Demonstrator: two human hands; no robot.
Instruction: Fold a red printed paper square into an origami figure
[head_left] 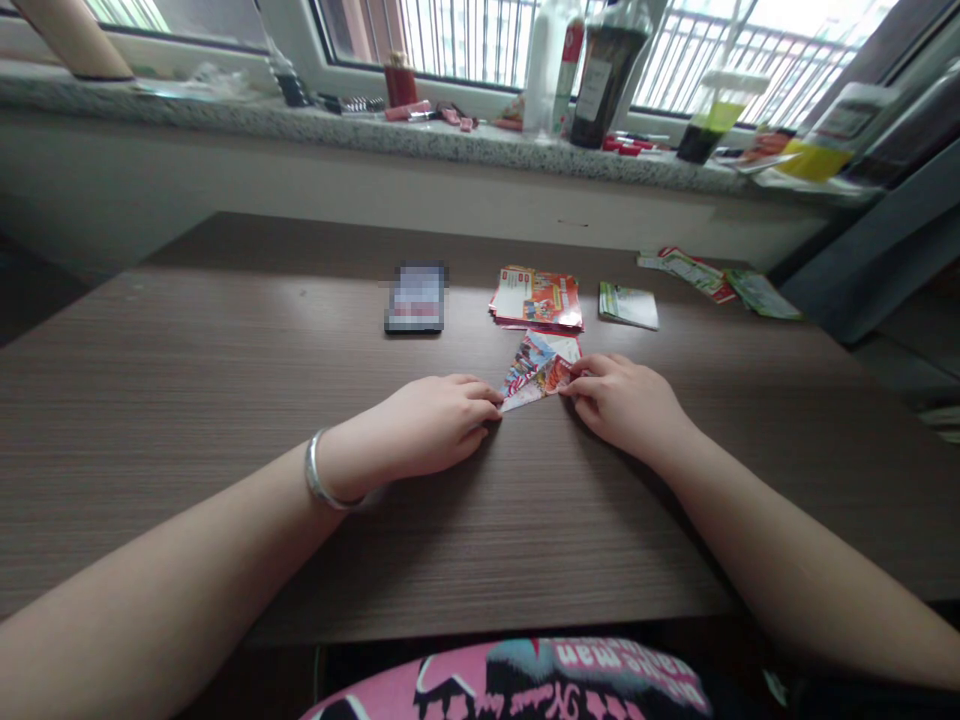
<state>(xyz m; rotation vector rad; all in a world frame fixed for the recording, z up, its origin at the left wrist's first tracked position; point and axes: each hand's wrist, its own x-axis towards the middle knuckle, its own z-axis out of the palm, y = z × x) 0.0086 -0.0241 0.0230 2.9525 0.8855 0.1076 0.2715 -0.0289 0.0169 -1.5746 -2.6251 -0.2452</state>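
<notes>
A colourful printed paper sheet (536, 372), partly folded into slanted flaps, lies on the brown table (420, 560). My left hand (450, 420), with a silver bangle at the wrist, pinches its lower left corner between the fingertips. On the other side my right hand (622, 400) grips the right edge, thumb and fingers closed on the paper. Just behind the sheet is a stack of red and white printed leaflets (538, 298). A smaller pile of pale green and white papers (628, 306) sits to its right.
A phone-like device (416, 298) with a blurred screen lies left of the leaflets. Several green and red paper strips (697, 272) rest at the back right. Bottles, including a dark one (606, 85), and small items crowd the granite windowsill (450, 140).
</notes>
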